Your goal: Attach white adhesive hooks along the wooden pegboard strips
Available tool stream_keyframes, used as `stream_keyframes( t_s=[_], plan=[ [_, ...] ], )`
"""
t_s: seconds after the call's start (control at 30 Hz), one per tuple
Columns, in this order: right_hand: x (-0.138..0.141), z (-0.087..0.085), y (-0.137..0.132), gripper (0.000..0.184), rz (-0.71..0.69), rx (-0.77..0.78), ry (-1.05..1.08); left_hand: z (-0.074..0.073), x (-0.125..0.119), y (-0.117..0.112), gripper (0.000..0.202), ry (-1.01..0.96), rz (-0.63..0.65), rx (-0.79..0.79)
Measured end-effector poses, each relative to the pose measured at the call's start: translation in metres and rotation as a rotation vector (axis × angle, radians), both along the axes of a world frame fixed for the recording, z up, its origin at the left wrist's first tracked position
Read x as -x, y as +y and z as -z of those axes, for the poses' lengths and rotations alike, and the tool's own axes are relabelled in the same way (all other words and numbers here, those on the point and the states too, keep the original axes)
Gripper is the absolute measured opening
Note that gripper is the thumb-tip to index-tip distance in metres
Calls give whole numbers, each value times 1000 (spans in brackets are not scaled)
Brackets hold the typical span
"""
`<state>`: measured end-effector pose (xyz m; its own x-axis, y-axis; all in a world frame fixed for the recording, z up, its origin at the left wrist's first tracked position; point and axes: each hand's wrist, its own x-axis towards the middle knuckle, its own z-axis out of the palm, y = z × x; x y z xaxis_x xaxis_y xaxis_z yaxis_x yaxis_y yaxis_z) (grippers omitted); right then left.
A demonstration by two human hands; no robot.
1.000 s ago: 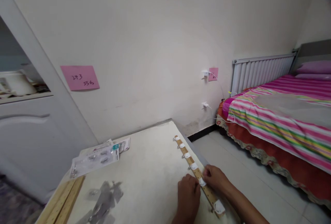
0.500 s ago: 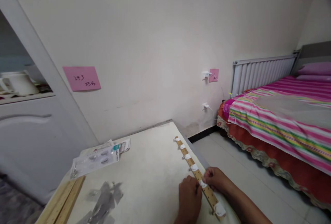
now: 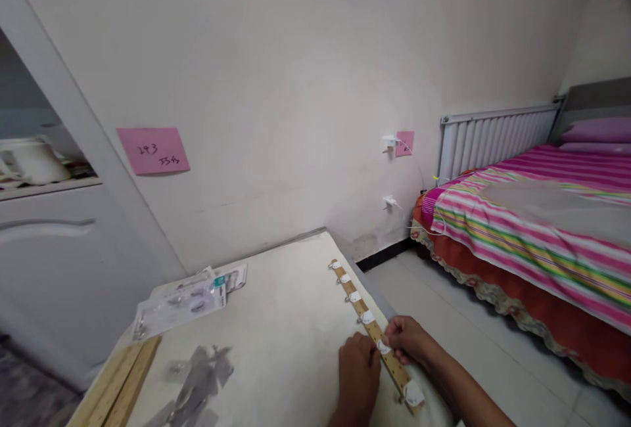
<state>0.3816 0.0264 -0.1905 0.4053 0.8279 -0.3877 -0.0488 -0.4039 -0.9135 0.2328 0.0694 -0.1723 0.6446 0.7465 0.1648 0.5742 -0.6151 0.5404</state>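
A narrow wooden strip with small holes lies along the right side of the table. Several white tags, each with a small metal ring or clasp on its left, sit at intervals along it. Between my two hands is one white tag with a mark on it. My right hand pinches this tag's right edge, thumb and finger together. On the other side, my left hand has its fingers curled down against the strip beside the tag; its fingertips are hidden, so what they grip cannot be seen.
Clear plastic packets lie at the table's front left, beside two wooden strips. Blister packs with metal pieces lie farther back. The table meets the wall, and a bed stands to the right.
The view has shifted slightly. Both hands stay at the same tag, with only small finger movement.
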Motion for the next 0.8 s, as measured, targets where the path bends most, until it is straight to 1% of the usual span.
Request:
stream_keyframes(
  t_s=[0.1,0.27,0.47,0.63,0.73,0.8],
  plan=[
    [1,-2,-1,14,14,-7,-1,0,1,0,17,-10,5,2],
    [-2,-9,-5,12,-3,-4,17,3,4,-3,16,-41,-8,12],
    [-7,-12,-5,11,3,-6,17,5,5,-4,12,-108,-6,60],
    [-14,-14,-4,9,69,-84,-17,3,9,-4,12,-150,16,116],
    [-20,-20,-5,7,130,-159,-59,1,17,-6,20,-177,50,147],
    [-24,-26,-5,10,164,-206,-86,1,26,-7,25,-184,65,165]
  ],
)
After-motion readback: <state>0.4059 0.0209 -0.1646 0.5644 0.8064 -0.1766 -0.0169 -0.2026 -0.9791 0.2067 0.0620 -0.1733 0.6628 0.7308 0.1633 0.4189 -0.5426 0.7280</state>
